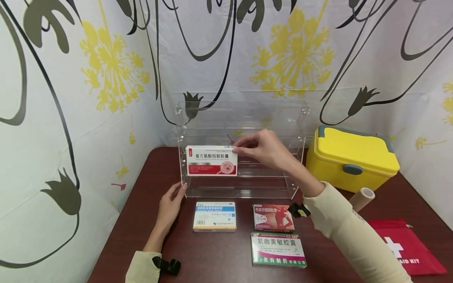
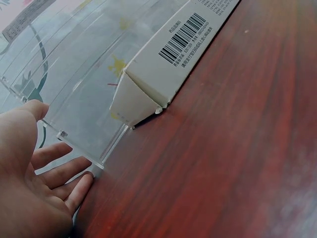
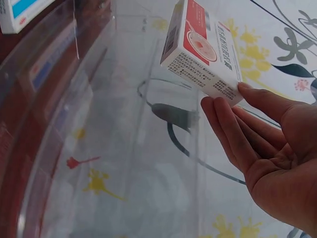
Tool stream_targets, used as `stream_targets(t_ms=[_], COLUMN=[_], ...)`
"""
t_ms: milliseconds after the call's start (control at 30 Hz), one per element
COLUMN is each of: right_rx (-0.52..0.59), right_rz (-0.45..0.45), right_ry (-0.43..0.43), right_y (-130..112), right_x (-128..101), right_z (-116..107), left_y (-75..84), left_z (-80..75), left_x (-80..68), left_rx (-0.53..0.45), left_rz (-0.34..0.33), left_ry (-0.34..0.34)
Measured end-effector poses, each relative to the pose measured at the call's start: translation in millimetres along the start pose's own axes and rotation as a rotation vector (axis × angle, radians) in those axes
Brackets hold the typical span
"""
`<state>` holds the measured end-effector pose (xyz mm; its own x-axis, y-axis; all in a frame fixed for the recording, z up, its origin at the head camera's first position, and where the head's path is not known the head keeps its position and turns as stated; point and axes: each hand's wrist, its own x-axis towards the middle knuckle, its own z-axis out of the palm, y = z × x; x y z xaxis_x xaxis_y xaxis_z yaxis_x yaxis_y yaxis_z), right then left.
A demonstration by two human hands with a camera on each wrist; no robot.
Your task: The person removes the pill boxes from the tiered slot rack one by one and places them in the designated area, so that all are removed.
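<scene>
Head view, right hand: the right hand [image 1: 263, 149] pinches the top right corner of the red box [image 1: 211, 160], thumb and fingertips on it, so the box stands up straight with its front facing out.
Head view, red box: it sits on the middle level of the clear rack [image 1: 297, 118], at the left end.
Head view, left hand: the left hand [image 1: 172, 204] lies flat on the table [image 1: 219, 263], fingers straight, tips at the rack's lower left corner. It grips nothing; it likely keeps the light rack from sliding.
Head view, other boxes: a blue box [image 1: 214, 216], a pink box [image 1: 273, 217] and a green box [image 1: 278, 250] lie flat in front of the rack.
Head view, right side: a yellow case [image 1: 350, 157], a tape roll [image 1: 362, 197] and a red pouch [image 1: 407, 245].
Left wrist view: the left hand's fingers [image 2: 59, 171] are loose and straight against the rack's corner [image 2: 96, 163]. The white end of a box [image 2: 168, 64], probably the blue one, lies just beside it.
Right wrist view: the fingertips [image 3: 225, 111] reach under the red box's [image 3: 205, 47] edge and the thumb presses its corner, holding it tipped. The shelf under it is hard to make out through the clear plastic.
</scene>
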<state>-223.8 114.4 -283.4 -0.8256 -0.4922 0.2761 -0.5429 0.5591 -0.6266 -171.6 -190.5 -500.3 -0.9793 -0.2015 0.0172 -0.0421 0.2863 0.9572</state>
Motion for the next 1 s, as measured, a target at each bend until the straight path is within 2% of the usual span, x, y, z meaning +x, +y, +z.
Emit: stream_targets(t_ms=[467, 700, 1000], right_rx=[0.064, 0.170, 0.203], right_rz=[0.046, 0.081, 0.148], right_ry=[-0.077, -0.138, -0.151], right_y=[12, 23, 38], right_x=[-37, -66, -103], right_z=[36, 64, 96], left_y=[-1.8, -0.9, 1.0], left_z=[-0.9, -1.1, -1.4], left_x=[-1.9, -1.7, 0.0], left_rx=[0.003, 0.005, 0.002], left_rz=[0.028, 0.042, 0.029], left_ry=[0.004, 0.015, 0.009])
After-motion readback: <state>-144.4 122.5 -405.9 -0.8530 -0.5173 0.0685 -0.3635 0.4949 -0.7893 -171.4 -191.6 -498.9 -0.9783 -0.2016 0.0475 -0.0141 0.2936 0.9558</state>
